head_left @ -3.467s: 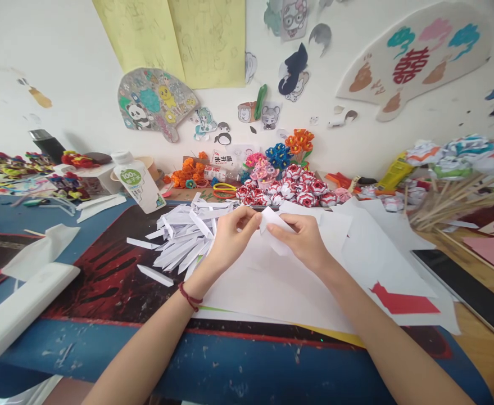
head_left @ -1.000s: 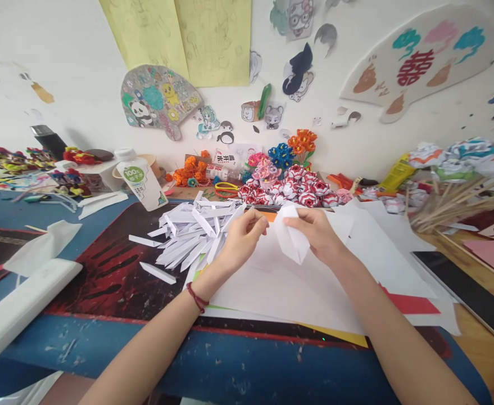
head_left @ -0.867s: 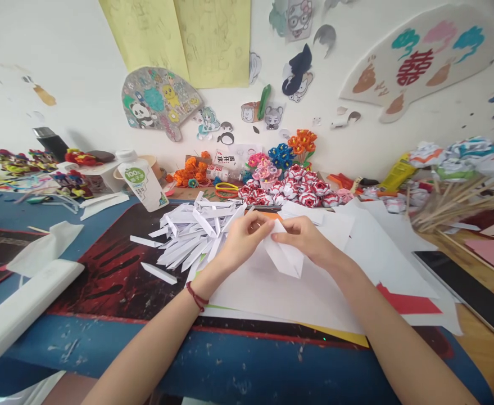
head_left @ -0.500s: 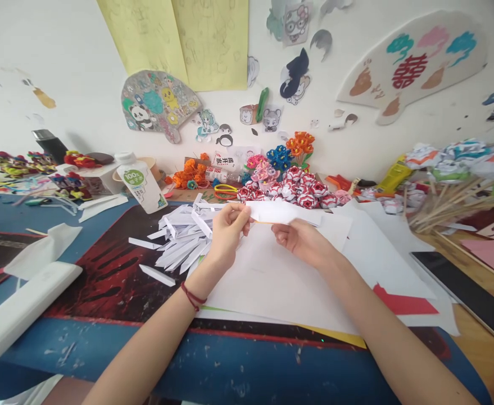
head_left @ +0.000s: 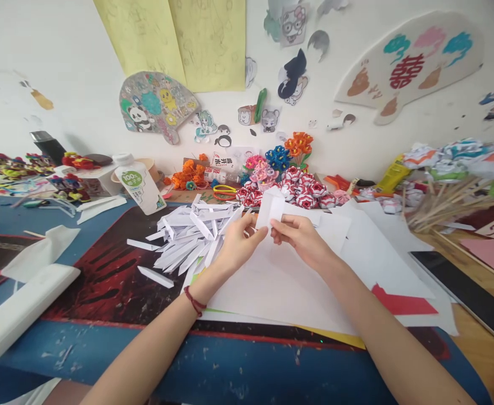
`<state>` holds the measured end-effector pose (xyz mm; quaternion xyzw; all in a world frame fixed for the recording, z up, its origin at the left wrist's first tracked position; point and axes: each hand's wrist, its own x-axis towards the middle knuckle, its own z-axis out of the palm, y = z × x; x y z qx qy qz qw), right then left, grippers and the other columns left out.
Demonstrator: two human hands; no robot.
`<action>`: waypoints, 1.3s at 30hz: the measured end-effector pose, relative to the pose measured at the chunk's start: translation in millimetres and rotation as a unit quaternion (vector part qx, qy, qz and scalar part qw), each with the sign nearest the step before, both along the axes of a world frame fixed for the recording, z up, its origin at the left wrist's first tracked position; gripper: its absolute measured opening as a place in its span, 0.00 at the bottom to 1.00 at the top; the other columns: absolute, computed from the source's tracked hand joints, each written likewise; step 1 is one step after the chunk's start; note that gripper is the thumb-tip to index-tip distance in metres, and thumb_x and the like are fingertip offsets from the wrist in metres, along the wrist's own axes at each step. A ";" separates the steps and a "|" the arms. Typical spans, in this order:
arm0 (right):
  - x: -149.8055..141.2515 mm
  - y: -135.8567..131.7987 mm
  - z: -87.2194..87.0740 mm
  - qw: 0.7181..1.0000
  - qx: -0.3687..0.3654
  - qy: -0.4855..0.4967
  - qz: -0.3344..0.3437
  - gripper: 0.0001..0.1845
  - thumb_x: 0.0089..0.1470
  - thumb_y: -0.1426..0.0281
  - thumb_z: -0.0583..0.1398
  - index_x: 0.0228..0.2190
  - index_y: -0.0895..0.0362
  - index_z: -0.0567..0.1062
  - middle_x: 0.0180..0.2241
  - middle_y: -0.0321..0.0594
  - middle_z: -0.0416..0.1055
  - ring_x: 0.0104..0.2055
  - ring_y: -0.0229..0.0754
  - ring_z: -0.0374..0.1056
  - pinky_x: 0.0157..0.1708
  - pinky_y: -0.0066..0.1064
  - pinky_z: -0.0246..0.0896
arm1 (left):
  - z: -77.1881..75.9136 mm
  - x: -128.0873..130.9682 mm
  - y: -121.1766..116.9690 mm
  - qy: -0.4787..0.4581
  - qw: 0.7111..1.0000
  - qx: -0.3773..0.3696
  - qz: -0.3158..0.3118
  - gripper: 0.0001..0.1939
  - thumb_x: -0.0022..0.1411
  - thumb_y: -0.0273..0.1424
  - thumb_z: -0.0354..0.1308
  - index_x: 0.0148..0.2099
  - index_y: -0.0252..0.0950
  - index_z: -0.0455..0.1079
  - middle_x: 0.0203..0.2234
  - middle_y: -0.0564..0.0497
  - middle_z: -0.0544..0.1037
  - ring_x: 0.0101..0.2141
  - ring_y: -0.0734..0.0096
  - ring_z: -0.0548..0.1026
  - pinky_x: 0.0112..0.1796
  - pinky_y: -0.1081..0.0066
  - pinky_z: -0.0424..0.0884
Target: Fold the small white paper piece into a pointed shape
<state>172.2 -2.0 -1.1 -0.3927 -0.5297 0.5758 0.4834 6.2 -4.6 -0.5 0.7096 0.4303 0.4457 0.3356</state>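
Note:
Between my two hands a small piece of white paper [head_left: 271,206] stands upright, with a fold visible along it. My left hand [head_left: 242,239] pinches its lower left corner, thumb in front. My right hand [head_left: 299,236] grips the lower right edge between thumb and fingers. Both hands hover over large white paper sheets [head_left: 267,287] spread on the dark mat. Left of my left hand lies a heap of folded white paper strips [head_left: 190,233], and one loose strip [head_left: 156,277] rests apart on the mat.
Red-and-white flowers [head_left: 303,188] line the wall behind the hands. A white bottle [head_left: 139,183] stands at back left. On the right are a black phone [head_left: 466,289], wooden sticks [head_left: 449,202] and a red paper scrap [head_left: 402,302]. A long white object [head_left: 23,315] lies at left.
The white paper has turned from lying lengthwise between the hands to standing upright. My hands have come closer together, the left shifting right and slightly down.

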 end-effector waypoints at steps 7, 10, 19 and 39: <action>6.0 0.8 3.6 0.994 0.059 -0.068 -0.062 0.22 0.42 0.53 0.67 0.18 0.59 0.71 0.18 0.37 0.68 0.19 0.35 0.62 0.22 0.29 0.58 | 1.1 -2.9 -4.1 0.173 0.968 0.176 0.047 0.21 0.56 0.29 0.61 0.51 0.36 0.60 0.40 0.48 0.72 0.36 0.66 0.70 0.37 0.68 0.64; 10.5 1.7 6.1 0.991 0.070 -0.084 -0.076 0.23 0.40 0.53 0.68 0.17 0.59 0.70 0.16 0.36 0.67 0.18 0.34 0.60 0.20 0.29 0.56 | 4.4 -6.8 -6.7 0.304 0.896 0.320 0.048 0.21 0.62 0.25 0.54 0.56 0.38 0.58 0.45 0.45 0.72 0.44 0.59 0.69 0.43 0.62 0.60; 12.7 1.2 6.8 0.989 0.091 -0.104 -0.058 0.21 0.42 0.54 0.67 0.18 0.59 0.73 0.18 0.37 0.69 0.19 0.35 0.62 0.22 0.29 0.59 | 11.1 -19.4 -5.4 0.400 0.776 0.487 0.032 0.10 0.68 0.23 0.45 0.42 0.37 0.67 0.35 0.49 0.75 0.35 0.68 0.68 0.39 0.66 0.58; 4.7 -3.5 9.9 0.995 0.078 -0.053 -0.027 0.17 0.44 0.58 0.68 0.22 0.61 0.76 0.22 0.40 0.72 0.23 0.38 0.66 0.25 0.30 0.62 | 7.5 -7.1 -2.0 0.122 0.984 0.128 -0.008 0.04 0.65 0.31 0.53 0.38 0.38 0.68 0.27 0.55 0.72 0.29 0.73 0.67 0.31 0.73 0.61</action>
